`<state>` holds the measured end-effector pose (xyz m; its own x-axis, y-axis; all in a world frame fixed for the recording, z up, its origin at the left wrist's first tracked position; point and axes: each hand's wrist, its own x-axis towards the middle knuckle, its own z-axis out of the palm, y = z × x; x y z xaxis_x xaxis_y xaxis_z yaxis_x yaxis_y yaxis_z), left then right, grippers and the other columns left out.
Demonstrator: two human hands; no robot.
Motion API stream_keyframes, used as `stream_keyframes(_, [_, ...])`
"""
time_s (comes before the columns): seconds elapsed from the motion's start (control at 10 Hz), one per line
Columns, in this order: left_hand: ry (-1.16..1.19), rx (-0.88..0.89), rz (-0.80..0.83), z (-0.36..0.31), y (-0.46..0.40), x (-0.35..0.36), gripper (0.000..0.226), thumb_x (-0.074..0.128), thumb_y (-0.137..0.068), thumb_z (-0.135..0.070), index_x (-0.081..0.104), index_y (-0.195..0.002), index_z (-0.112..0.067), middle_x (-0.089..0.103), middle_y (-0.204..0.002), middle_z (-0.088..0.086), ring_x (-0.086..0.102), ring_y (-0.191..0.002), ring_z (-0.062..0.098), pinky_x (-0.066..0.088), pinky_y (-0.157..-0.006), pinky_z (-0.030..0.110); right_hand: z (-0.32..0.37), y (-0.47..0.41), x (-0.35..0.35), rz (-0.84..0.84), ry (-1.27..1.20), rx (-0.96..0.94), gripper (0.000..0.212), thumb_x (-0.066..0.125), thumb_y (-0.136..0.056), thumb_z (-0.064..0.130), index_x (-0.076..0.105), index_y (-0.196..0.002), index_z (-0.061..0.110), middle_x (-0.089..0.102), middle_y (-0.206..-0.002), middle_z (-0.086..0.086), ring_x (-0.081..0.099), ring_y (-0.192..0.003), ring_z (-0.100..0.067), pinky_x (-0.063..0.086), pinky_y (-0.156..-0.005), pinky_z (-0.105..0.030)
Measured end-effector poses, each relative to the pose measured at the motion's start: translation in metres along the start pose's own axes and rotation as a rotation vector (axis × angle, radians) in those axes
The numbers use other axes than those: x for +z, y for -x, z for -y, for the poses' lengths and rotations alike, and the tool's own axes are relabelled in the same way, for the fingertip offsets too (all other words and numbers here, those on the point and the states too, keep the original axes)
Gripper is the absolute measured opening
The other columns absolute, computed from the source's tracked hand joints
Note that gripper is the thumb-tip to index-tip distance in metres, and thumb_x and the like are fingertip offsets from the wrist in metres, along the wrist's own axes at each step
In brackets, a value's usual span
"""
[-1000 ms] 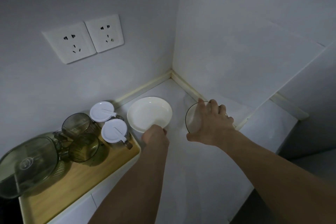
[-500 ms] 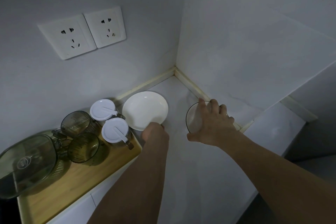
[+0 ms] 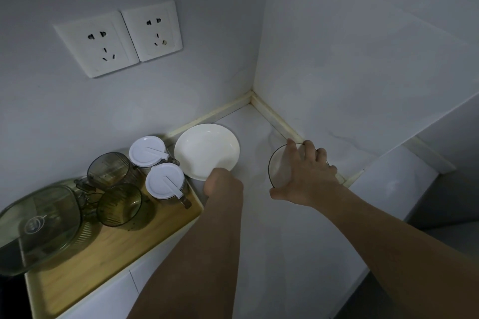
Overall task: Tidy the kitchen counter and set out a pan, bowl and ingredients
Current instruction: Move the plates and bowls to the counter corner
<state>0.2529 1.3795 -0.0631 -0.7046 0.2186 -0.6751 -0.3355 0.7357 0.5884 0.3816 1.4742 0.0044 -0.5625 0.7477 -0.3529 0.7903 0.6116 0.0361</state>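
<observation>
A white shallow bowl [image 3: 204, 149] sits on the pale counter near the back wall corner. My left hand [image 3: 220, 184] grips its near rim, with the fingers hidden from view. To the right, a clear glass bowl with a dark rim [image 3: 277, 166] stands by the side wall. My right hand [image 3: 305, 173] lies over its top, fingers curled across the far rim and thumb at the near edge.
A wooden tray [image 3: 108, 248] at the left carries two white-lidded jars [image 3: 156, 166], two tinted glass cups [image 3: 114, 189] and a large glass lid [image 3: 36, 225]. Two wall sockets [image 3: 119, 36] hang above. The counter [image 3: 272, 241] ends in a lower step at the right.
The white bowl has slid left and back towards the wall and jars with my left hand. My right hand stays on the glass bowl.
</observation>
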Motion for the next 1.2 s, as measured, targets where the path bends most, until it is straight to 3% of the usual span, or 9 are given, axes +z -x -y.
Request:
stream_keyframes(0.1, [-0.469, 0.133, 0.064, -0.001, 0.017, -0.006, 0.035, 0.058, -0.093, -0.006, 0.058, -0.128, -0.003, 0.059, -0.128, 0.013, 0.054, -0.121, 0.032, 0.045, -0.096, 0.035, 0.001, 0.004, 0.001, -0.014, -0.005, -0.005, 0.127, 0.065, -0.047, 0.074, -0.005, -0.146, 0.033, 0.011, -0.143, -0.005, 0.02, -0.13, -0.035, 0.041, -0.091, -0.051])
stream_keyframes(0.3, [0.333, -0.084, -0.012, 0.007, 0.029, -0.009, 0.033, 0.045, -0.098, -0.007, 0.053, -0.128, 0.004, 0.062, -0.119, 0.015, 0.06, -0.1, 0.03, 0.047, -0.08, 0.032, 0.002, 0.018, -0.006, -0.062, -0.011, -0.003, 0.127, 0.065, -0.047, 0.076, -0.001, -0.146, 0.031, 0.014, -0.142, -0.005, 0.024, -0.127, -0.035, 0.041, -0.09, -0.05])
stream_keyframes(0.4, [0.98, -0.266, -0.024, -0.005, 0.062, -0.026, 0.039, 0.04, -0.102, -0.018, 0.048, -0.135, 0.001, 0.049, -0.078, 0.005, 0.046, -0.064, 0.017, 0.042, -0.063, 0.026, 0.007, 0.024, -0.016, -0.118, -0.054, -0.013, 0.126, 0.067, -0.046, 0.076, 0.004, -0.145, 0.031, 0.018, -0.14, -0.005, 0.027, -0.125, -0.033, 0.042, -0.089, -0.05])
stream_keyframes(0.5, [0.766, -0.089, 0.024, -0.008, 0.086, -0.052, 0.038, 0.04, -0.102, -0.039, 0.054, -0.118, -0.008, 0.053, -0.077, 0.005, 0.058, -0.074, 0.021, 0.051, -0.085, 0.03, 0.021, 0.029, -0.024, -0.183, -0.085, -0.053, 0.125, 0.067, -0.045, 0.076, 0.007, -0.145, 0.032, 0.02, -0.142, -0.003, 0.027, -0.125, -0.033, 0.04, -0.088, -0.049])
stream_keyframes(0.6, [0.606, 0.113, -0.001, -0.008, 0.093, -0.08, 0.042, 0.036, -0.098, -0.046, 0.053, -0.112, -0.011, 0.062, -0.096, 0.013, 0.061, -0.107, 0.037, 0.047, -0.101, 0.045, 0.042, 0.034, -0.03, -0.198, -0.143, -0.111, 0.126, 0.069, -0.044, 0.074, 0.006, -0.145, 0.033, 0.018, -0.146, -0.004, 0.024, -0.13, -0.034, 0.038, -0.092, -0.051])
stream_keyframes(0.7, [0.357, 0.274, -0.05, -0.005, 0.094, -0.104, 0.068, 0.027, -0.087, -0.057, 0.054, -0.126, -0.007, 0.059, -0.127, 0.019, 0.056, -0.118, 0.04, 0.044, -0.103, 0.053, 0.066, 0.034, -0.035, -0.203, -0.156, -0.154, 0.126, 0.068, -0.044, 0.071, 0.006, -0.146, 0.033, 0.019, -0.146, -0.004, 0.022, -0.132, -0.035, 0.038, -0.094, -0.053])
stream_keyframes(0.9, [0.127, 0.395, -0.057, 0.008, 0.109, -0.164, 0.047, 0.028, -0.101, -0.049, 0.056, -0.117, -0.015, 0.059, -0.118, 0.008, 0.059, -0.108, 0.029, 0.044, -0.102, 0.044, 0.117, 0.015, -0.036, -0.162, -0.133, -0.249, 0.123, 0.068, -0.054, 0.071, -0.001, -0.148, 0.032, 0.007, -0.156, -0.008, 0.011, -0.141, -0.04, 0.032, -0.101, -0.057])
stream_keyframes(1.0, [0.059, 0.464, -0.109, 0.008, 0.099, -0.187, 0.034, 0.029, -0.103, -0.043, 0.05, -0.092, -0.018, 0.058, -0.102, 0.001, 0.056, -0.103, 0.025, 0.039, -0.091, 0.033, 0.137, -0.004, -0.031, -0.143, -0.093, -0.278, 0.125, 0.067, -0.055, 0.072, -0.003, -0.149, 0.031, 0.003, -0.157, -0.009, 0.009, -0.141, -0.042, 0.032, -0.101, -0.058])
stream_keyframes(1.2, [-0.035, 0.518, -0.133, -0.001, 0.063, -0.209, 0.037, 0.028, -0.103, -0.048, 0.05, -0.104, -0.018, 0.057, -0.109, 0.004, 0.057, -0.105, 0.024, 0.04, -0.088, 0.034, 0.16, -0.046, -0.019, -0.079, -0.047, -0.245, 0.127, 0.067, -0.056, 0.073, -0.007, -0.15, 0.032, -0.004, -0.159, -0.009, 0.004, -0.143, -0.043, 0.03, -0.103, -0.06])
